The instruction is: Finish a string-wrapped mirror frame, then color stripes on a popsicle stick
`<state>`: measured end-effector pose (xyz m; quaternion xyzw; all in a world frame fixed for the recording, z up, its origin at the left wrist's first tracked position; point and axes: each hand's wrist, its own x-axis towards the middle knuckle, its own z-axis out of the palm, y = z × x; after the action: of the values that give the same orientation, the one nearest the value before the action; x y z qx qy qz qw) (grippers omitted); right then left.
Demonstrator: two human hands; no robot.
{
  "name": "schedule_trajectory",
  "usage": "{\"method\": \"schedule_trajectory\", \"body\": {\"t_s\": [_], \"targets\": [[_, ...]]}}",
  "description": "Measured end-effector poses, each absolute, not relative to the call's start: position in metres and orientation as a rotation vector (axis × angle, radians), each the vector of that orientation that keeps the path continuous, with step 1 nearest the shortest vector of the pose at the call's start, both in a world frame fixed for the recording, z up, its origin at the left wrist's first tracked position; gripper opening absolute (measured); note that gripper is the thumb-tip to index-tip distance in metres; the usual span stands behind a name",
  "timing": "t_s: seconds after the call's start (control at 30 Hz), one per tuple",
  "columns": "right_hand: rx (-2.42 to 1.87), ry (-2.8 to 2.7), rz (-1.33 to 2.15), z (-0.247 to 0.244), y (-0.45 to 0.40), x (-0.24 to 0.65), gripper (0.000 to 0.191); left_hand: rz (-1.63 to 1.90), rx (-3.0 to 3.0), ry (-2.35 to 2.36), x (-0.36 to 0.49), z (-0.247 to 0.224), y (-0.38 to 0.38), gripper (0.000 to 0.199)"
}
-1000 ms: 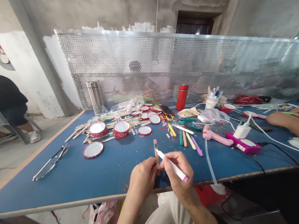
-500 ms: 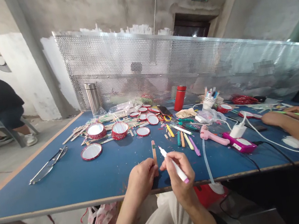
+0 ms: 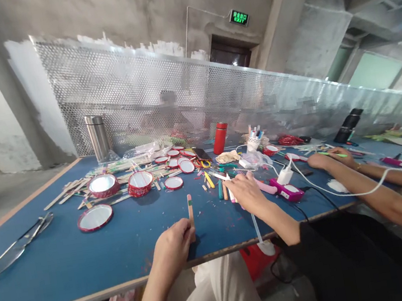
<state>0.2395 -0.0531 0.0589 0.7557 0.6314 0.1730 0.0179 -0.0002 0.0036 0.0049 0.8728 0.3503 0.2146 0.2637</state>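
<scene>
My left hand (image 3: 173,244) is closed around the lower end of a wooden craft stick (image 3: 190,208), which stands upright with a dark green mark near its top. To the right, my right hand (image 3: 244,192) reaches palm down over a row of markers. Its fingertips are at a white marker (image 3: 222,176), and part of a white and pink one shows beneath the hand. Whether the fingers grip either marker is hidden. Beside them lie a teal marker (image 3: 220,189) and a yellow marker (image 3: 209,179).
Round red-rimmed pieces (image 3: 95,218), loose sticks, a steel flask (image 3: 98,138) and a red flask (image 3: 220,138) stand or lie toward the back. A pink glue gun (image 3: 265,186) and purple device (image 3: 287,191) are on the right. Another person's arms (image 3: 368,195) rest farther right.
My right hand has moved from beside the stick, where it held a white and pink marker, rightward to the marker row. The left hand still holds the stick. The view has turned right.
</scene>
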Motion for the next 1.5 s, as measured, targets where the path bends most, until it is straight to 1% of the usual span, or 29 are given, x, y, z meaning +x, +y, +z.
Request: {"method": "schedule_trajectory", "body": {"t_s": [0.1, 0.27, 0.47, 0.77, 0.9, 1.0, 1.07, 1.17, 1.23, 1.3, 1.37, 1.43, 1.5], "targets": [[2.353, 1.929, 0.498, 0.051, -0.043, 0.247, 0.025, 0.558, 2.366, 0.954, 0.000, 0.006, 0.003, 0.023], [2.523, 1.696, 0.510, 0.050, -0.045, 0.257, 0.035, 0.540, 2.377, 0.949, -0.001, 0.005, 0.004, 0.023], [2.651, 1.520, 0.234, 0.057, -0.049, 0.265, 0.026, 0.529, 2.397, 0.953, 0.000, 0.002, 0.005, 0.022], [2.916, 1.464, -0.098, 0.049, -0.028, 0.265, 0.029, 0.537, 2.376, 0.949, 0.000, 0.003, 0.004, 0.022], [3.140, 1.459, -0.168, 0.041, -0.025, 0.273, 0.027, 0.540, 2.384, 0.949, 0.001, 0.003, 0.005, 0.023], [3.260, 1.456, -0.156, 0.040, -0.029, 0.279, 0.023, 0.519, 2.398, 0.971, 0.002, 0.003, 0.006, 0.022], [3.325, 1.526, -0.124, 0.040, -0.036, 0.281, 0.022, 0.512, 2.402, 0.971, 0.002, 0.002, 0.007, 0.022], [3.395, 1.803, -0.107, 0.040, -0.049, 0.276, 0.026, 0.516, 2.399, 0.974, 0.002, 0.001, 0.007, 0.022], [3.396, 2.081, -0.153, 0.038, -0.057, 0.266, 0.020, 0.520, 2.395, 0.976, 0.002, 0.000, 0.007, 0.022], [3.367, 2.369, -0.238, 0.035, -0.063, 0.251, 0.017, 0.527, 2.388, 0.974, 0.001, 0.000, 0.006, 0.022], [3.350, 2.603, -0.338, 0.030, -0.067, 0.234, 0.020, 0.538, 2.384, 0.979, 0.001, 0.000, 0.006, 0.021], [3.346, 2.768, -0.467, 0.025, -0.067, 0.217, 0.022, 0.550, 2.378, 0.991, 0.002, 0.000, 0.006, 0.021], [3.335, 2.865, -0.670, 0.020, -0.064, 0.202, 0.022, 0.557, 2.360, 0.989, 0.002, 0.001, 0.005, 0.020]]}}
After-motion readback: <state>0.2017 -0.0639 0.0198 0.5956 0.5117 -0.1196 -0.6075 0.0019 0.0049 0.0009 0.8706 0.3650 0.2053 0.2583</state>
